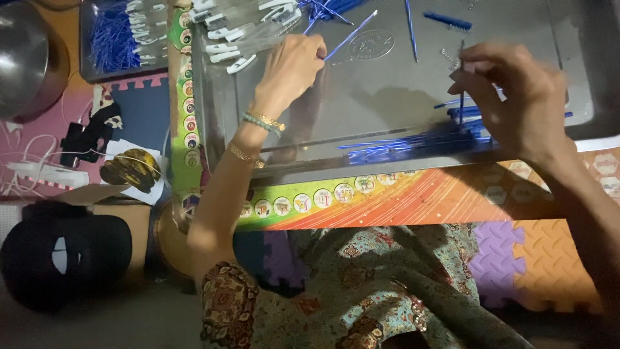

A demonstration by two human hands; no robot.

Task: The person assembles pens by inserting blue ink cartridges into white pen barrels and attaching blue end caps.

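Two hands at work over one grey metal tray that sits on a tabletop with a bright printed cover. My left hand reaches far forward, wrist bent, arm stretched across the tray's near rim; two bracelets ride the forearm. Its fingers are pinched together on one thin blue refill, which slants up and away to the right. My right hand hovers over the tray's right part, palm turned down, fingers closed on one dark slim rod held upright. One small metal spring lies just beside those fingertips. A heap of blue refills, too many to count, lies along the near edge of the tray. A cluster of clear pen barrels with white clips, again too many to count, lies at the far left of the tray. A clear box of blue refills stands beyond the tray's left side, and one steel bowl sits at far left.
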